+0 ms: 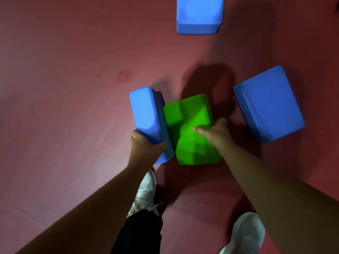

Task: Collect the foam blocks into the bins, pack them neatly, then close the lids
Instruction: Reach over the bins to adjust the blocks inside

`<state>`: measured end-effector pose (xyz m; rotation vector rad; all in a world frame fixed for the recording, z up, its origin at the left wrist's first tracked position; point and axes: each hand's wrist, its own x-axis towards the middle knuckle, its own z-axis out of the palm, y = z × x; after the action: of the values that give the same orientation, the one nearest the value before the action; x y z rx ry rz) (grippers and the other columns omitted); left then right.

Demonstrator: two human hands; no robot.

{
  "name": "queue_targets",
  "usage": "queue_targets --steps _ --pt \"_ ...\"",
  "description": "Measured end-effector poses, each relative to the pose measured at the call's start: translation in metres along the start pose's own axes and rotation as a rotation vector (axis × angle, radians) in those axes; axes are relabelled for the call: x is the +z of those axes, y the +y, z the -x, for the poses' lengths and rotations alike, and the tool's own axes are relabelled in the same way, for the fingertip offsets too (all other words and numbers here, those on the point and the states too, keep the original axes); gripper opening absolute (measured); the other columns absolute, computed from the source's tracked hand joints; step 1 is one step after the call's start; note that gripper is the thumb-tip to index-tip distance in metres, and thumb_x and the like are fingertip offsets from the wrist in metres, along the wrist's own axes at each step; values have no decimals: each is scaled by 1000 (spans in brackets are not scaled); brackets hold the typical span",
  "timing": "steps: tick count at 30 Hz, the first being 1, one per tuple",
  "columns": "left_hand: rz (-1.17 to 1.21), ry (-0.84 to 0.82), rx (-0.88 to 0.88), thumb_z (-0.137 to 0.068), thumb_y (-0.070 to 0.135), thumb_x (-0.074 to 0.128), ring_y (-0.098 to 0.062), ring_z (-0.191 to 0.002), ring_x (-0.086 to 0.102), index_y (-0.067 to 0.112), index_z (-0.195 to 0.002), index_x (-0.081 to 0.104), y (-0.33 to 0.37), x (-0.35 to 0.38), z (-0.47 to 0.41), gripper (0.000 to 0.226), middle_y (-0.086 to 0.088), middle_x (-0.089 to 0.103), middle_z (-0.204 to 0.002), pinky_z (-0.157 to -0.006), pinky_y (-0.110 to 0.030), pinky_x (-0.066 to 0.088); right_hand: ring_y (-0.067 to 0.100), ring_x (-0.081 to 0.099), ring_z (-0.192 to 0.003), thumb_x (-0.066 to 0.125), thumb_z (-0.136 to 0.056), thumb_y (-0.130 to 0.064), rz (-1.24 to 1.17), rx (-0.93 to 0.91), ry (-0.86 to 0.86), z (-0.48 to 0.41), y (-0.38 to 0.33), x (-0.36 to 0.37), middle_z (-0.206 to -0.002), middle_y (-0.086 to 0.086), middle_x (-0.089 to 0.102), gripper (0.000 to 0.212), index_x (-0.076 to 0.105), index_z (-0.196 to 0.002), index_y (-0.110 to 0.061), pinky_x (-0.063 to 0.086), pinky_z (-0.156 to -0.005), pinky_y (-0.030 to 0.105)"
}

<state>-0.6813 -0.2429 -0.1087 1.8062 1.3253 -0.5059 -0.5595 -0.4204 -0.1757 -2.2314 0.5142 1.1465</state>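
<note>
My left hand (145, 144) grips the near end of a blue foam block (147, 116) that stands on its long edge, thumb on its right face. Pressed against that block lies a green foam block (192, 143), which my right hand (214, 132) grips from the right side, thumb across its top. Both blocks sit low over the red floor, just ahead of my feet. A second blue block (268, 104) lies on the floor to the right. A third blue block (200, 14) lies farther away at the top edge. No bin is in view.
The floor is a red mat (64, 88) with a small stain left of centre. My two white shoes (146, 193) stand below the blocks, the right shoe (247, 233) near the bottom edge.
</note>
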Motion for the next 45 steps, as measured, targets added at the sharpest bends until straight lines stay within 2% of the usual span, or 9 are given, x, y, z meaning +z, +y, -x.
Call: queue_targets --steps 3,5,12,15,20,29,34,41,45 --pt "12 18 12 -68 27 83 -25 -101 52 13 -106 36 19 -18 8 62 -11 52 -115 -75 -35 40 27 59 -119 88 -59 -51 -44 -111 81 32 -6 -15 -132 9 58 102 37 -138 -11 47 -98 35" --pt "43 19 58 -63 34 80 -26 -102 53 16 -107 36 43 -32 21 65 -8 52 -115 -77 -37 44 28 61 -113 81 -53 -61 -21 -159 165 59 -20 -35 -123 9 61 93 50 -126 -12 51 -95 41" --pt "98 77 206 -74 26 79 -25 -97 51 19 -110 33 190 -120 124 58 -5 51 -116 -73 -35 42 35 61 -110 83 -59 -56 -26 -221 306 184 -100 -175 -117 13 63 78 51 -114 -11 51 -89 45" --pt "117 101 303 -73 22 79 -24 -98 50 18 -109 35 254 -169 199 57 -6 50 -116 -72 -35 41 36 62 -109 76 -51 -65 -52 -285 353 255 -132 -247 -115 15 63 86 49 -113 -13 51 -88 47" --pt "127 146 420 -71 21 80 -26 -99 52 12 -114 42 333 -251 356 58 -9 52 -116 -74 -35 41 35 65 -102 86 -58 -53 -103 -387 430 404 -163 -370 -108 15 66 75 52 -110 -11 53 -83 43" --pt "82 187 711 -69 25 79 -27 -96 57 13 -120 46 409 -351 602 62 -5 59 -112 -76 -39 50 37 59 -113 85 -60 -53 -185 -534 665 636 -140 -538 -119 19 61 83 50 -119 -6 50 -93 45" --pt "127 147 855 -70 29 79 -27 -105 59 14 -128 47 422 -374 664 68 -5 61 -120 -82 -37 50 38 60 -111 87 -60 -50 -294 -598 879 715 -122 -566 -121 21 63 95 43 -131 -5 50 -91 47" --pt "84 22 1135 -70 25 81 -29 -110 59 10 -130 46 420 -390 688 72 -11 60 -123 -80 -32 43 36 62 -109 86 -65 -45 -469 -453 1080 790 -67 -524 -115 18 65 83 45 -125 -6 51 -90 47" --pt "-9 -131 1245 -66 27 83 -31 -109 60 10 -132 44 395 -377 719 78 -13 61 -123 -79 -30 41 34 63 -106 69 -57 -67 -528 -312 1189 843 -6 -475 -113 14 65 87 45 -119 -11 52 -87 47"
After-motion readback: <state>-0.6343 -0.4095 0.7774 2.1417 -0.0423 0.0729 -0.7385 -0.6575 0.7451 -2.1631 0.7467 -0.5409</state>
